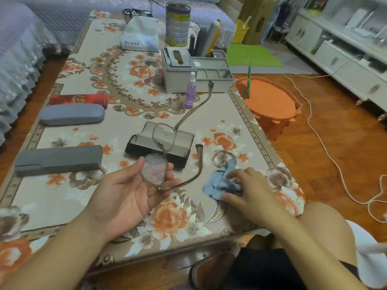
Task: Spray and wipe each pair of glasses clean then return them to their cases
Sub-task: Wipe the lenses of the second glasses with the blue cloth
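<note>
Left hand (127,189), palm up: fingers (167,183) curled loosely under the lower lens, thumb against its rim, cradling the glasses (161,155) above the bench (62,197). Lower lens beaded with droplets; upper lens standing over the open black case (161,145); both temples unfolded, one reaching back toward the spray bottle (191,91). Right hand (249,189): fingers (234,174) bent down on the crumpled blue cloth (219,183), closing around it where it lies on the bench, not lifted yet.

Spraying apparently finished for this pair, bottle set upright well apart from both hands; wiping about to begin. Next move: gather the cloth, bring it to the wet lens, pinch the lens between two layers and rub both faces, then repeat on the upper lens. Steady grip on the frame needed from the left hand so the hinges take no strain.

Farther out on the left: grey flat case (58,160), blue-grey case (71,114), red case (78,99), all closed.
</note>
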